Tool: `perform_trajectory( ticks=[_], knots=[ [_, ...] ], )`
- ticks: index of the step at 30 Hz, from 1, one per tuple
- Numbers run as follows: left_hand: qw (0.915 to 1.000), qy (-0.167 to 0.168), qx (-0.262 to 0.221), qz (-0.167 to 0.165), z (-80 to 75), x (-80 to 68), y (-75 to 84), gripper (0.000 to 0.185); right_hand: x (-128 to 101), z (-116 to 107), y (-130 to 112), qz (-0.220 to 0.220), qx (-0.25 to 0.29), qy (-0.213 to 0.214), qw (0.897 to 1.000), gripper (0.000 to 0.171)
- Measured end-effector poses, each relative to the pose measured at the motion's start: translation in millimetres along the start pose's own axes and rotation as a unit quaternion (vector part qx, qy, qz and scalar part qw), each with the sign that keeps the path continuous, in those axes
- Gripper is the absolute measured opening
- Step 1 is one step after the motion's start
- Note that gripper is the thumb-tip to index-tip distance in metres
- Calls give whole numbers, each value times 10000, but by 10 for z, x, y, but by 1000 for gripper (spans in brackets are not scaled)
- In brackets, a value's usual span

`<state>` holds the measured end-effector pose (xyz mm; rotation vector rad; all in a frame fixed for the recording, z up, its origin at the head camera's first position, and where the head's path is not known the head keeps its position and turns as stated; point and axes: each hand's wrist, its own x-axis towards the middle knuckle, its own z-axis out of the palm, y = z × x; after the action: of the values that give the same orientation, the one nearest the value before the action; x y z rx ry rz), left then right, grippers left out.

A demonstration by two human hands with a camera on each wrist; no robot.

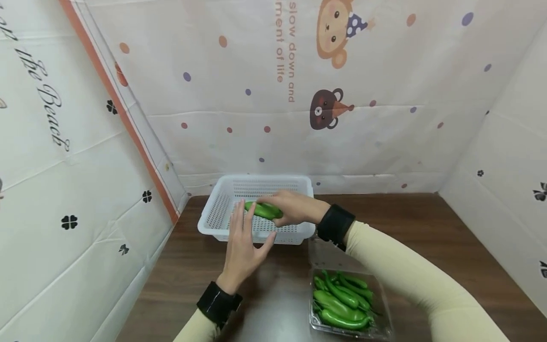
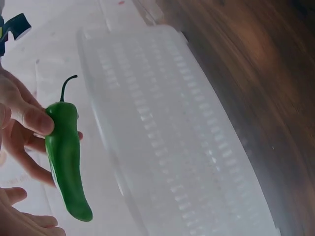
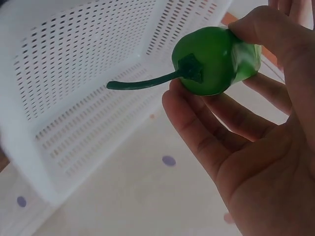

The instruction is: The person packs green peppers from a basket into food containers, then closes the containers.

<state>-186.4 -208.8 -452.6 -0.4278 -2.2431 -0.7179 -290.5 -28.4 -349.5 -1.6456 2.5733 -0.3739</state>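
Observation:
A green chili pepper (image 1: pixel 266 211) is held over the white basket (image 1: pixel 256 239) by my right hand (image 1: pixel 295 207). The right wrist view gives the pepper's stem end (image 3: pixel 204 61), its dark curved stem pointing left, with the thumb on one side and fingers on the other. My left hand (image 1: pixel 244 254) is raised at the basket's front edge, fingers extended and thumb spread. Its fingertips overlap the pepper's tip in the head view. In the left wrist view the left fingers (image 2: pixel 32 221) show low in the corner, apart from the whole pepper (image 2: pixel 66 157).
A clear plastic clamshell box (image 1: pixel 386 313) with several green peppers (image 1: pixel 342 304) stands at the front right, under the right forearm. Behind the wooden table (image 1: pixel 397 213) rises a printed sheet (image 1: pixel 256 142), with more sheeting at both sides.

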Motion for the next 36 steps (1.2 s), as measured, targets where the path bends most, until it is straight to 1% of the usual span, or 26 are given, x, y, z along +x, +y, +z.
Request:
perform_trajectory(
  ticks=[4, 9, 16, 21, 26, 30, 36],
  knots=[
    [9998, -54, -157, 95, 10, -11, 99, 87, -238, -8, -4, 5, 80, 255, 9996, 67],
    [9990, -285, -284, 183, 41, -69, 208, 87, -562, 75, -15, 7, 176, 544, 9984, 68],
    [9973, -515, -430, 308, 75, -120, 324, 86, -903, 117, -78, 158, -10, 775, 9969, 71],
    [9964, -477, -522, 466, 89, -128, 363, 83, -1159, 93, -124, 163, -199, 932, 9953, 72],
    [9959, -430, -581, 542, 101, -126, 376, 80, -1394, 139, -151, 129, -284, 1154, 9928, 72],
    [9953, -483, -609, 573, 113, -136, 385, 80, -1580, 200, -182, 200, -401, 1261, 9910, 70],
    [9943, -602, -684, 556, 145, -163, 401, 79, -1842, 311, -230, 278, -430, 1371, 9892, 71]
  ],
)
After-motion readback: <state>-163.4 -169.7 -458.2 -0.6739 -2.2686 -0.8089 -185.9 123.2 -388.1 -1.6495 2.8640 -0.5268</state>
